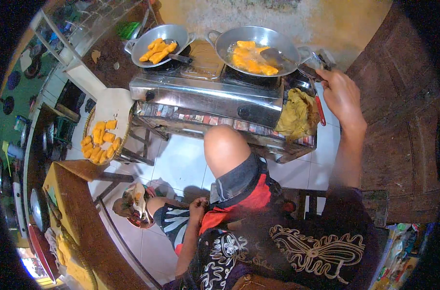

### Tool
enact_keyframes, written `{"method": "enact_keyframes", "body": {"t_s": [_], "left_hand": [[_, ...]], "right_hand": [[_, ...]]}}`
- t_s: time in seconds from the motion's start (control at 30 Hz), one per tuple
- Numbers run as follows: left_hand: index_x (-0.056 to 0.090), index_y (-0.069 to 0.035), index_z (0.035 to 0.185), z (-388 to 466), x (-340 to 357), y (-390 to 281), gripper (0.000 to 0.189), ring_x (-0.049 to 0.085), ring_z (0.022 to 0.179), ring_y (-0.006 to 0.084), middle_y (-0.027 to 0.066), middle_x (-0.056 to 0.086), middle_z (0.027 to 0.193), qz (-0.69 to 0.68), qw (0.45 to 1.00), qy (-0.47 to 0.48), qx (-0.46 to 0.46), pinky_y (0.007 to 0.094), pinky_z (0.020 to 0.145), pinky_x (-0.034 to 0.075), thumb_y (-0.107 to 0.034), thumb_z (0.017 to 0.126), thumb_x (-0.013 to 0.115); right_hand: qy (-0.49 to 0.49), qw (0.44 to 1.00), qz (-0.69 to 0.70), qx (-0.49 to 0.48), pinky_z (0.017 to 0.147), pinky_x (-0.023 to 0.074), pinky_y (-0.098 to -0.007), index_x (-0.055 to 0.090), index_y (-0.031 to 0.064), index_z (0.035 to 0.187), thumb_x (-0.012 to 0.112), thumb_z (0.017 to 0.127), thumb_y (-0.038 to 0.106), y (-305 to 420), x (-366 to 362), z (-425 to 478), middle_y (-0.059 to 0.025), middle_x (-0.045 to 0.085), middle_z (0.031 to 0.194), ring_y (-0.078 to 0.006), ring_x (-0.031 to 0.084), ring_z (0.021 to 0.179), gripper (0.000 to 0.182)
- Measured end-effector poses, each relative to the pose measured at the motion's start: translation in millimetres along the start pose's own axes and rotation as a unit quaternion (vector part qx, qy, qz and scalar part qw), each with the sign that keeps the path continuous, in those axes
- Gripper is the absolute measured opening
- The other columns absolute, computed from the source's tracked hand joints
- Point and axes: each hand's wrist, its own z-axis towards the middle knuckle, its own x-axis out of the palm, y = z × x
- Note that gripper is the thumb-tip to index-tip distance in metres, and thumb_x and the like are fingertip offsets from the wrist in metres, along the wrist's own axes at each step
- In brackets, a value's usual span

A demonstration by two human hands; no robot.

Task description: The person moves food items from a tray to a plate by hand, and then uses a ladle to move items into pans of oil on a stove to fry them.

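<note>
My right hand (341, 96) grips the dark handle of a cooking spatula (272, 56). The spatula's blade is in the larger wok (258, 32), among orange-yellow food pieces (247, 59) in bubbling oil. At the left burner, a smaller wok (138, 54) holds a pile of similar fried pieces (156, 49) on a dark-handled skimmer or ladle (180, 58). Both woks stand on a two-burner metal gas stove (205, 94). My left hand (199, 208) rests low by my thigh with curled fingers; whether they hold anything is hidden.
A paper-lined woven basket (123, 132) of fried pieces (100, 139) stands left of the stove. A yellow cloth (296, 112) and a red-handled utensil (319, 110) are at the stove's right end. A wooden table (73, 181) borders the left; wood panelling (397, 127) borders the right.
</note>
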Motion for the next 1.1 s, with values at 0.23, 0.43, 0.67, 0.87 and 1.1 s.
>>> {"method": "enact_keyframes", "body": {"t_s": [0.23, 0.43, 0.67, 0.87, 1.1], "left_hand": [[0.060, 0.000, 0.086, -14, 16, -49, 0.010, 0.052, 0.069, 0.0087, 0.0002, 0.058, 0.077, 0.085, 0.996, -0.010, -0.021, 0.0224, 0.064, 0.043, -0.009, 0.083, 0.056], [0.060, 0.000, 0.088, -16, 10, -38, 0.012, 0.051, 0.067, 0.0085, 0.0004, 0.058, 0.076, 0.114, 0.993, -0.031, 0.009, 0.0232, 0.063, 0.042, -0.010, 0.082, 0.056], [0.060, 0.000, 0.083, -22, 13, -46, 0.012, 0.048, 0.066, 0.0080, -0.0003, 0.056, 0.073, 0.077, 0.996, -0.026, 0.024, 0.0227, 0.063, 0.040, -0.011, 0.083, 0.056], [0.058, -0.001, 0.079, -11, 15, -35, 0.010, 0.048, 0.066, 0.0079, -0.0007, 0.055, 0.072, 0.040, 0.999, -0.005, 0.025, 0.0221, 0.062, 0.040, -0.009, 0.083, 0.055], [0.059, 0.000, 0.082, -1, -1, 1, 0.011, 0.051, 0.068, 0.0098, 0.0015, 0.058, 0.073, -0.012, 0.999, -0.004, 0.043, 0.0247, 0.064, 0.042, -0.011, 0.084, 0.055]], "right_hand": [[0.035, 0.999, 0.012, -0.012, 0.075, 0.0455, -0.0433, 0.062, 0.0085, 0.100, 0.048, 0.071, 0.008, -10, 41, 31, -0.0181, 0.060, 0.089, -0.0328, 0.058, 0.084, 0.032], [0.078, 0.996, -0.019, 0.049, 0.075, 0.0459, -0.0449, 0.062, 0.0085, 0.099, 0.048, 0.071, 0.010, 3, 50, 39, -0.0183, 0.060, 0.091, -0.0340, 0.058, 0.086, 0.032], [0.046, 0.998, 0.001, 0.036, 0.074, 0.0459, -0.0438, 0.062, 0.0066, 0.098, 0.050, 0.069, 0.007, 8, 49, 30, -0.0185, 0.060, 0.089, -0.0339, 0.058, 0.084, 0.031], [0.038, 0.999, 0.002, 0.012, 0.071, 0.0441, -0.0436, 0.060, 0.0103, 0.104, 0.052, 0.075, 0.007, -2, 49, 24, -0.0218, 0.058, 0.085, -0.0365, 0.057, 0.081, 0.031], [-0.029, 0.999, 0.039, -0.023, 0.073, 0.0448, -0.0430, 0.061, 0.0107, 0.103, 0.049, 0.071, 0.004, 11, 58, 21, -0.0186, 0.060, 0.087, -0.0333, 0.057, 0.083, 0.035]]}}
